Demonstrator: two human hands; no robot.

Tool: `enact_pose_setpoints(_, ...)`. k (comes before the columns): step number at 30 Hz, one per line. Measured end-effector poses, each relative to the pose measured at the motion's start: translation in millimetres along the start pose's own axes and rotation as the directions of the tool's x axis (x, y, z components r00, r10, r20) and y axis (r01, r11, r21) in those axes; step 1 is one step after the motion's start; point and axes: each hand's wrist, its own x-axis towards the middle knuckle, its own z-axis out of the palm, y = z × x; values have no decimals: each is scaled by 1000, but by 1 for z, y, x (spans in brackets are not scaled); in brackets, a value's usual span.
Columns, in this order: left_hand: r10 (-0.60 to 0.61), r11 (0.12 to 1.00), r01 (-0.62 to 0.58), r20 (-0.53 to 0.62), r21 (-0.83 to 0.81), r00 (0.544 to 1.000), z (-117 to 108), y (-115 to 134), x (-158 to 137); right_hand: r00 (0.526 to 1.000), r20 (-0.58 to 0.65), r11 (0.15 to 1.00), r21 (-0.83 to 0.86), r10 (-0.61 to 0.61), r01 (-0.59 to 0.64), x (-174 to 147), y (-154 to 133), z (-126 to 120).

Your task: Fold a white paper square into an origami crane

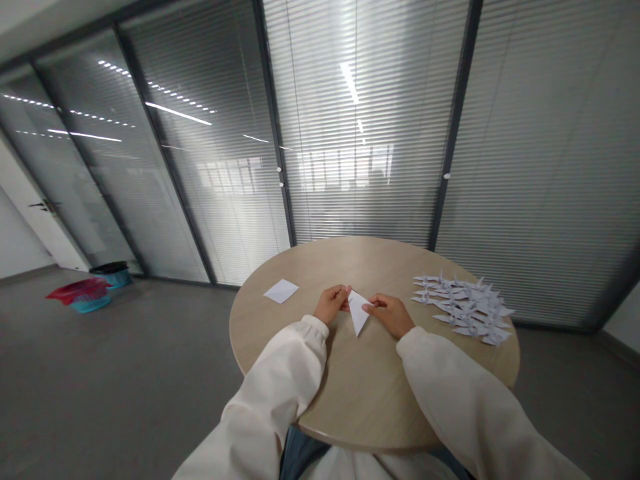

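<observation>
Head view: folded white paper [359, 312], lower centre of frame, gripped at its edges by the fingers of the left hand [331, 304] and right hand [393, 315], over the bench [370, 400]. Flat white sheet [281, 291] lies left of centre; clustered paper pieces [465, 308] lie lower right.

No words, brand or number can be read. The folded white paper [359, 313], held over the tabletop [370, 400] well inside its edges, bears a small dark mark [351, 300] by its left side, too small to make out.
</observation>
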Motion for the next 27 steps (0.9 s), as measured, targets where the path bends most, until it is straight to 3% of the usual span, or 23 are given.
enact_pose_setpoints(4,13,1000,-14,-48,-10,999,-2,-1,1,1000,24,1000,0,15,-15,0,-1,1)
enact_pose_setpoints(10,58,998,-57,-34,15,998,-3,-1,0,996,85,999,43,14,-18,-1,-3,1)
enact_pose_setpoints(19,2,998,-5,58,68,998,0,-5,1,999,2,997,71,33,-33,0,-2,-1)
enact_pose_setpoints(27,56,981,-63,44,185,997,-1,-3,-2,994,99,989,137,36,-49,-1,1,2)
